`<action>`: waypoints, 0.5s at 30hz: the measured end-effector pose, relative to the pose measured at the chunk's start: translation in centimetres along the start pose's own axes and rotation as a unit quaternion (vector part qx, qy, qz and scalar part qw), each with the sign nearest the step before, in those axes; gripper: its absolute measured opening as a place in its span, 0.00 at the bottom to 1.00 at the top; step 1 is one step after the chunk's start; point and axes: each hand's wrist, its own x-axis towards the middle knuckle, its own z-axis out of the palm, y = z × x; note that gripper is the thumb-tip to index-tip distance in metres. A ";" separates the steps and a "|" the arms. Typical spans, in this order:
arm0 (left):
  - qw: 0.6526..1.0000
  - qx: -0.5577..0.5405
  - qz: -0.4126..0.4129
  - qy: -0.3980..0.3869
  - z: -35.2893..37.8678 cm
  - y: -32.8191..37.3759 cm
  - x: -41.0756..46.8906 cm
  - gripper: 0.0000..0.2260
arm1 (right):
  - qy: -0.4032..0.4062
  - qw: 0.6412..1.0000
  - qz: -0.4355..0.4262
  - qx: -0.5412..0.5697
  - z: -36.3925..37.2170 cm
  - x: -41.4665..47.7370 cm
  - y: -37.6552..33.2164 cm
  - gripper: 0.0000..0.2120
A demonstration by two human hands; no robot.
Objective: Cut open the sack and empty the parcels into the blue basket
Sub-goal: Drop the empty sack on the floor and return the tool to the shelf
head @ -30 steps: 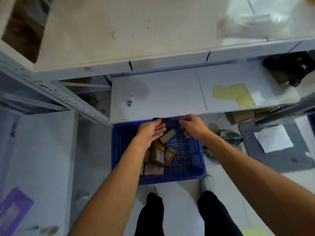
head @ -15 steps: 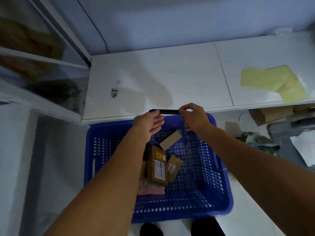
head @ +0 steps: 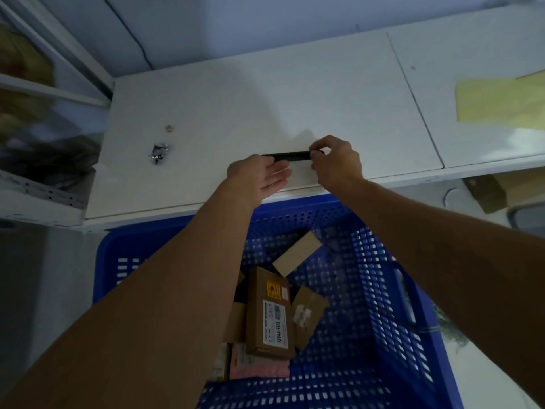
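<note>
The blue basket stands on the floor below me, partly under a white shelf. Inside it lie several brown cardboard parcels and a pink packet. Over the shelf's front part, my right hand pinches one end of a slim black cutter. My left hand is flat with fingers stretched out, just under the cutter's other end, whether touching it I cannot tell. No sack shows in this view.
A small crumpled metallic bit and a tiny pale scrap lie on the shelf at the left. Yellow paper sits on the shelf's right panel. A cardboard box lies under the shelf at right. A metal rack upright stands left.
Both hands have moved from above the basket's far rim up onto the shelf surface, carrying the black cutter. My view has dropped closer to the shelf and basket.
</note>
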 end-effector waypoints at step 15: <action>0.993 0.101 -0.036 0.040 -2.2 1.4 -2.8 0.08 | -0.056 0.994 0.062 -0.068 -2.6 -2.8 -1.9 0.16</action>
